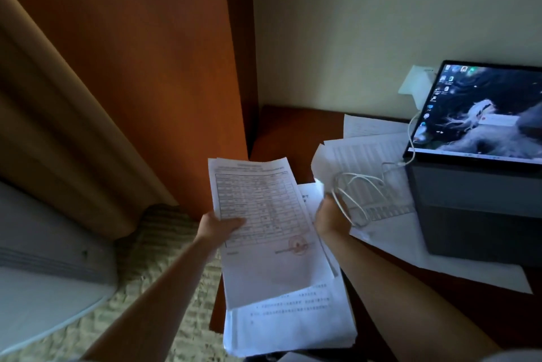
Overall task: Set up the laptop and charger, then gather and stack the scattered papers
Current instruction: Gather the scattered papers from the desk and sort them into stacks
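The left hand (218,225) pinches a printed sheet (264,232) over the stack (290,326); the right hand (333,216) grips a curled paper (324,166) beside the laptop (481,138).

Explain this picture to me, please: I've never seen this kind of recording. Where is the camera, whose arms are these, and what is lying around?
There is no machine here. The single picture comes from a camera worn on a person's head, looking down at their own arms. The left hand holds a printed form with a red stamp above a stack of papers at the desk edge. The right hand grips a lifted sheet, with the white charger cable looped beside it. More loose sheets lie under an open, switched-on laptop.
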Demonstrator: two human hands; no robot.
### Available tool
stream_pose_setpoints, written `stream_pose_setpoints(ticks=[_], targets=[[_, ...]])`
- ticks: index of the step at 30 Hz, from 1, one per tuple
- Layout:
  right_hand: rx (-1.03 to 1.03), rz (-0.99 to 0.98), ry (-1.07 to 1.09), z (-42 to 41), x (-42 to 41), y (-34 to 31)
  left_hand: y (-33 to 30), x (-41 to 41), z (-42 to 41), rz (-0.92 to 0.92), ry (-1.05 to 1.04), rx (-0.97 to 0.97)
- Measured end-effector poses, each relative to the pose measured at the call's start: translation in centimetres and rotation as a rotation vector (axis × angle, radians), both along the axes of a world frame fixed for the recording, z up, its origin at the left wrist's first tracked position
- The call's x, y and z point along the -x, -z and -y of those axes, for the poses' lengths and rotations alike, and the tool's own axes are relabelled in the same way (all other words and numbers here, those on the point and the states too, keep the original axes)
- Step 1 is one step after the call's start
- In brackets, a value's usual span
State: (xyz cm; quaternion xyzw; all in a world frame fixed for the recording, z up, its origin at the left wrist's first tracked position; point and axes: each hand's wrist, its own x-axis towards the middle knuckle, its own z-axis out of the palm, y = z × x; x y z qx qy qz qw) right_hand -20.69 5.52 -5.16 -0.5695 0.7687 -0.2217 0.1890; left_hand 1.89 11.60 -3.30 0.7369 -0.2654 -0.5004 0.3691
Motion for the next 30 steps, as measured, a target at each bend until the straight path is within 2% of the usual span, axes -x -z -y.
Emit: stream_pose_setpoints(ticks=[3,4,6,8,10,11,13,15,17,19,21,26,30], targets=[[0.093,0.084,0.02,0.3,-0.9,-1.9,-0.2,0.7,0.8,-0.12,0.04,-0.034],[0.236,0.068,-0.041,0.3,-1.9,-3.4,-0.4,1.0,1.0,-0.137,0.07,-0.05],[0.539,-0.026,-0.248,-0.3,-4.3,-5.5,-0.7,1.7,1.5,-0.155,0.115,-0.074],[0.688,0.015,-0.515,-1.3,-5.9,-6.1,-1.0,2.1,1.7,-0.193,0.128,-0.08],[0.649,0.042,-0.721,-2.5,-5.9,-4.6,-1.2,1.8,1.7,-0.24,0.113,-0.079],[0.583,0.014,-0.737,-3.1,-5.3,-3.1,-1.2,1.5,1.5,-0.28,0.088,-0.074],[0.427,0.022,-0.644,-3.9,-4.0,-0.8,-1.4,0.7,0.9,-0.35,0.05,-0.034],[0.179,0.212,-0.559,-4.8,-3.5,0.0,-1.1,-0.2,0.2,-0.344,0.021,0.021],[0.044,0.314,-0.605,-5.5,-3.8,-0.8,-0.8,-1.1,-0.4,-0.307,-0.013,0.049],[0.07,0.268,-0.743,-6.5,-4.5,-1.9,-0.6,-1.8,-0.8,-0.319,-0.037,0.055],[0.193,0.198,-0.832,-7.8,-4.9,-2.4,-0.8,-2.4,-1.3,-0.299,-0.076,0.079],[0.255,0.162,-0.866,-9.8,-4.3,-2.5,-2.6,-5.8,-2.0,-0.032,-0.5,0.228],[0.371,0.122,-0.939,-10.7,-5.2,-4.1,-3.5,-7.5,-2.8,0.016,-0.576,0.262]])
